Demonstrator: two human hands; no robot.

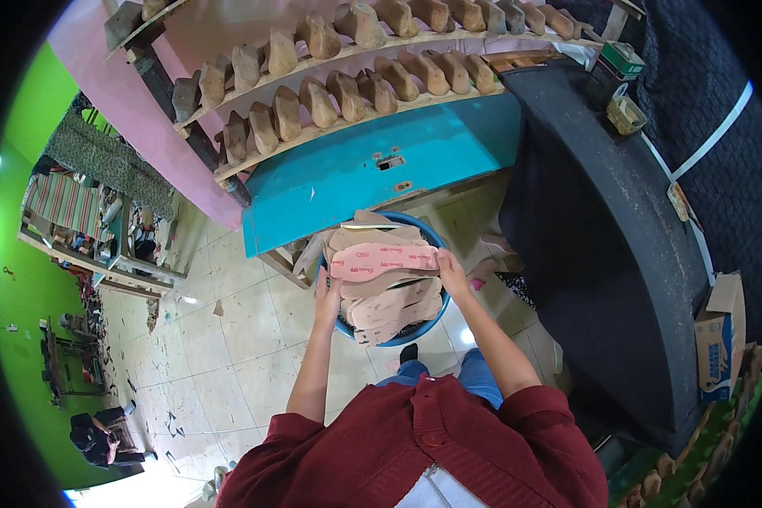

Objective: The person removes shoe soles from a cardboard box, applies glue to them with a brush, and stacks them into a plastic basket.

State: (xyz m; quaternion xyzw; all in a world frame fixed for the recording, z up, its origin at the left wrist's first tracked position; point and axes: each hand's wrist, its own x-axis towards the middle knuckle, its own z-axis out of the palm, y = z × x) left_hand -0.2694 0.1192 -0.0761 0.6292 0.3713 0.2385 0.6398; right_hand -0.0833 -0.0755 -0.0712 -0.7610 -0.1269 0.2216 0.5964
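Note:
A pink shoe insole with dark red print lies level between my hands, above a blue basin. My left hand grips its left end, fingers partly hidden by the sole. At the opposite end my right hand is closed on it, thumb over the top. Whether it is one insole or several stacked cannot be told. Beneath and behind it, the basin is heaped with beige insole pieces, overlapping in layers. A thin pale yellow-green edge shows among the pieces at the back.
A turquoise board forms a low table beyond the basin. Above it, shelves hold rows of shoe lasts. A dark-covered table stands close on the right, with a cardboard box. Another person sits at the far left.

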